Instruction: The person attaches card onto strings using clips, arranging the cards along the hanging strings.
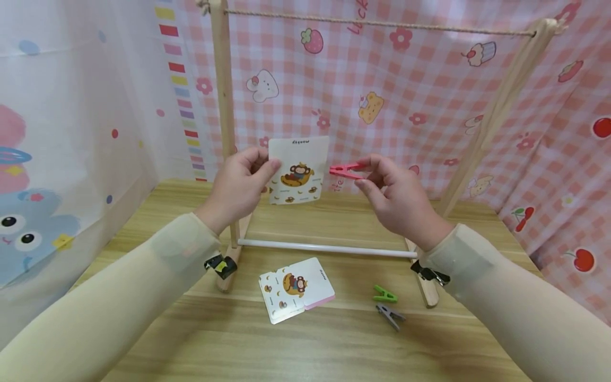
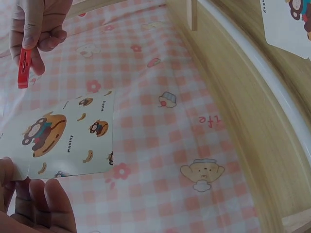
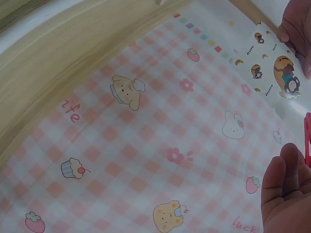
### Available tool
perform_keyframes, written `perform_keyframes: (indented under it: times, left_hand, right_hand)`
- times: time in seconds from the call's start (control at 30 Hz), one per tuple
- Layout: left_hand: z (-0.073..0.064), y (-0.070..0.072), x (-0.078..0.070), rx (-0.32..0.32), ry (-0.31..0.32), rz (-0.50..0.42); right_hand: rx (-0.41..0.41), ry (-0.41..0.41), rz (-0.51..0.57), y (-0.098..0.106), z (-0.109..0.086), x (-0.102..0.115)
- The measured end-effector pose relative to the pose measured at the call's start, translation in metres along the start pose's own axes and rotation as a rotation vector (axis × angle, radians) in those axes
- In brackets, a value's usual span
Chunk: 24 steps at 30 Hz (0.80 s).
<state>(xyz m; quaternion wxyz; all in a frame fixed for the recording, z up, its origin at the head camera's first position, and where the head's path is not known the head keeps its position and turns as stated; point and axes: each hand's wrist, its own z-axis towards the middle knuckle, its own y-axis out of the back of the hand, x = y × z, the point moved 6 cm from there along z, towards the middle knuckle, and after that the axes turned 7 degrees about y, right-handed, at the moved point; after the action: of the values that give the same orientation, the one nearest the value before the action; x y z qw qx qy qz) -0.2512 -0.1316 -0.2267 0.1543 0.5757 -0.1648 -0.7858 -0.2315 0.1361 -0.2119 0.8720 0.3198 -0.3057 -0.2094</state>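
Observation:
A white card (image 1: 298, 171) printed with a monkey on a banana is held upright by its left edge in my left hand (image 1: 242, 183), thumb in front. Just right of the card, my right hand (image 1: 398, 193) pinches a red clothespin (image 1: 346, 170) between thumb and fingers, its tip pointing at the card without touching it. The left wrist view shows the same card (image 2: 53, 138) and the red clothespin (image 2: 24, 68) apart from each other. On the table below lie a stack of similar cards (image 1: 297, 291), a green clothespin (image 1: 384, 294) and a grey clothespin (image 1: 390, 316).
A wooden frame stands around the work, with a left post (image 1: 223, 106), a right post (image 1: 501, 106), a rope (image 1: 377, 23) strung across the top and a white rod (image 1: 329, 247) low down. Behind the wooden table (image 1: 334, 350) hangs a pink checked cloth (image 1: 305, 79).

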Motion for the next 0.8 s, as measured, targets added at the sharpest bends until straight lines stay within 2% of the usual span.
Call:
perform_keyframes:
  times: [0.53,0.8]
  left_hand:
    - [0.002,0.007,-0.011,-0.035,0.008,0.001]
    - [0.005,0.01,-0.019,-0.052,-0.001,-0.011]
  right_hand:
    - [-0.043,0.034,0.014,0.008,0.007,0.007]
    - [-0.087,0.059,0.018,0.019,0.012,0.013]
